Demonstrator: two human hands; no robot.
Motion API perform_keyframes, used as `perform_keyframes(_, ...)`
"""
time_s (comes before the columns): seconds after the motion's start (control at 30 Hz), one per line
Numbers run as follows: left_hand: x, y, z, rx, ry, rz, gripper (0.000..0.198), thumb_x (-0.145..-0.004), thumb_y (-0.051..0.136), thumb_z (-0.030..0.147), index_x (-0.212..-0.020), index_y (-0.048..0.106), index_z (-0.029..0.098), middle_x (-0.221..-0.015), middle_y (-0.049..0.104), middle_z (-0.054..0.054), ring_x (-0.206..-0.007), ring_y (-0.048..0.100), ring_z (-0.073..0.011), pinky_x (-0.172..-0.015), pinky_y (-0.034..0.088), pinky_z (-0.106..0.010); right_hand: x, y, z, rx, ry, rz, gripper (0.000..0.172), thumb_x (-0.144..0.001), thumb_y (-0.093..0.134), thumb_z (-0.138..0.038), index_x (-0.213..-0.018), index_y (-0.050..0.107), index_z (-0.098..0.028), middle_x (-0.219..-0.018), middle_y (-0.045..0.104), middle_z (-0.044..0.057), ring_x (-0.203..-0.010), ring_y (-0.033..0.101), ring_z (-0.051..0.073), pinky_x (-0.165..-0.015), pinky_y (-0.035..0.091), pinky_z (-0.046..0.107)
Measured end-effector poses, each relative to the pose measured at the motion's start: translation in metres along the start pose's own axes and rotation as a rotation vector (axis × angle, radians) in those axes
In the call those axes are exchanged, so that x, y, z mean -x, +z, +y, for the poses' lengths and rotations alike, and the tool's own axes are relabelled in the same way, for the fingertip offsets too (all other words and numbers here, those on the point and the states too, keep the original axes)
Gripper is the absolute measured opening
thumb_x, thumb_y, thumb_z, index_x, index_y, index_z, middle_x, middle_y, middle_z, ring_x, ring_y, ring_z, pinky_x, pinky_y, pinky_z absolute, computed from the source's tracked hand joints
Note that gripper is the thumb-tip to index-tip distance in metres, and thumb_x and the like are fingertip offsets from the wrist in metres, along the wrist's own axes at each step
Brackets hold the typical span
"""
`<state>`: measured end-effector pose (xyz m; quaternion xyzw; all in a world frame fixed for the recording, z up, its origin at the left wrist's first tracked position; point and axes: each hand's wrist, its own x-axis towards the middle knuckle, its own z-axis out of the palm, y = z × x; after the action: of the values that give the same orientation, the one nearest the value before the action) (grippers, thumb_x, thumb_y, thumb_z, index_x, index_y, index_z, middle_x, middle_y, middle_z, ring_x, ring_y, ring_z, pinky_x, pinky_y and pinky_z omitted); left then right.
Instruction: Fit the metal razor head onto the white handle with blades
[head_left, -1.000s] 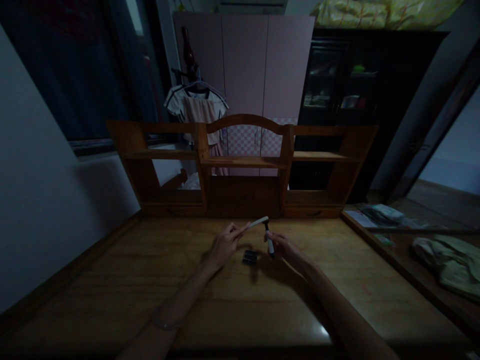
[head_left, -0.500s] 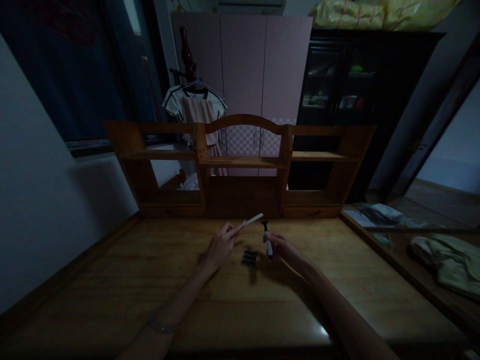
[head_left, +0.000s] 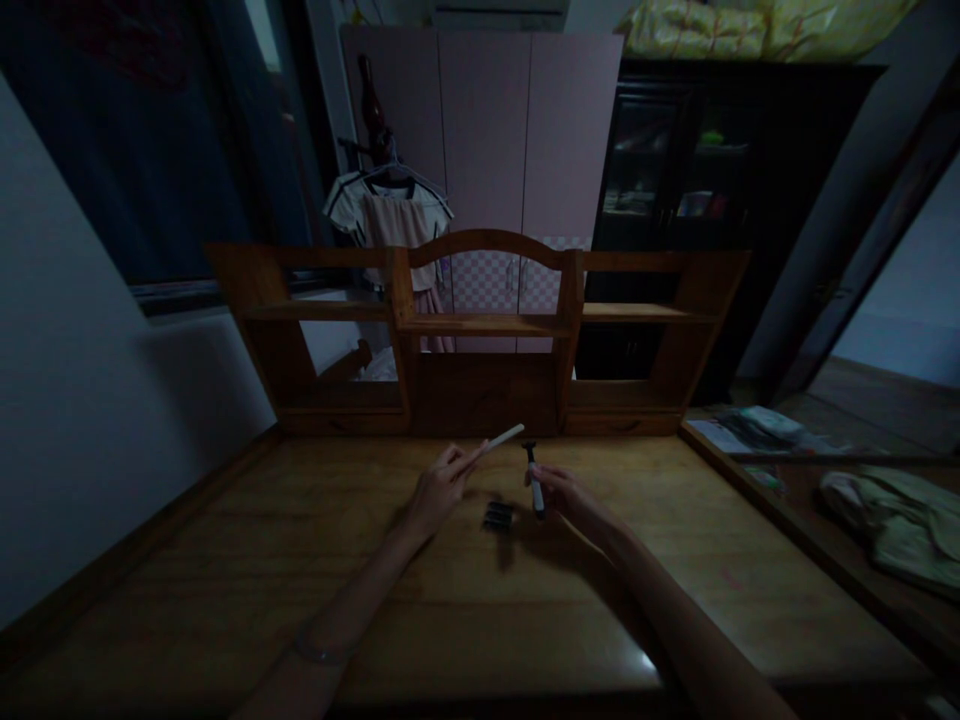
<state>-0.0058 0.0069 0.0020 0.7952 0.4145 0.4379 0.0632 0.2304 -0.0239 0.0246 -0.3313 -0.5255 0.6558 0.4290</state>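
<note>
My left hand (head_left: 439,488) pinches a thin white strip (head_left: 504,437) that sticks up and to the right. My right hand (head_left: 564,492) grips a small white handle with a black T-shaped head (head_left: 534,475), held almost upright. The strip's tip and the black head are a short gap apart. Between my hands, a small dark ribbed block (head_left: 498,516) lies on the wooden desk (head_left: 225,560).
A wooden shelf unit (head_left: 487,330) stands along the desk's far edge. At the right, a lower surface holds papers (head_left: 750,428) and a crumpled cloth (head_left: 892,520). A white wall (head_left: 82,400) runs along the left. Wardrobes and hanging clothes are behind.
The white strip's tip touched the black head one second ago; now my left hand has drawn it away to the left. My right hand barely moved.
</note>
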Motion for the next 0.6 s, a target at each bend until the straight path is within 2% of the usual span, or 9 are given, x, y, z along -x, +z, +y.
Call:
perform_keyframes(0.17, 0.001, 0.003, 0.0046, -0.003, 0.049, -0.084, 0.042, -0.091, 0.046, 0.022, -0.131, 0.045, 0.033, -0.087, 0.05, 0.0, -0.076, 0.05, -0.0101, -0.071, 0.042, -0.019, -0.0007, -0.0014, 0.0026, 0.005, 0.007, 0.018, 0.035, -0.077, 0.061, -0.051, -0.08, 0.06, -0.017, -0.056, 0.042, -0.005, -0.046, 0.039, 0.007, -0.044, 0.031, 0.02)
perform_keyframes(0.37, 0.0003, -0.0003, 0.0027, -0.011, -0.022, -0.03, 0.043, -0.092, 0.043, 0.021, -0.133, 0.043, 0.033, -0.088, 0.05, 0.0, -0.075, 0.05, -0.0097, -0.072, 0.041, -0.02, -0.0022, -0.0024, 0.0034, 0.015, 0.013, -0.001, 0.035, -0.077, 0.061, -0.051, -0.081, 0.061, -0.017, -0.056, 0.041, -0.005, -0.046, 0.039, 0.006, -0.042, 0.03, 0.019)
perform_keyframes(0.5, 0.0007, 0.0016, 0.0048, 0.038, 0.03, -0.084, 0.042, -0.091, 0.045, 0.021, -0.131, 0.046, 0.032, -0.088, 0.05, 0.0, -0.078, 0.051, -0.0104, -0.074, 0.041, -0.02, -0.0017, -0.0017, 0.0019, 0.01, 0.015, -0.004, 0.035, -0.076, 0.062, -0.051, -0.081, 0.061, -0.017, -0.055, 0.041, -0.005, -0.045, 0.039, 0.006, -0.043, 0.031, 0.019)
perform_keyframes(0.6, 0.0005, 0.0044, 0.0035, 0.016, 0.006, -0.081, 0.043, -0.091, 0.044, 0.019, -0.131, 0.045, 0.033, -0.088, 0.05, 0.0, -0.078, 0.051, -0.0102, -0.073, 0.042, -0.02, -0.0009, -0.0007, 0.0017, 0.008, 0.016, 0.006, 0.035, -0.076, 0.061, -0.052, -0.081, 0.06, -0.017, -0.056, 0.043, -0.005, -0.046, 0.042, 0.007, -0.044, 0.032, 0.02)
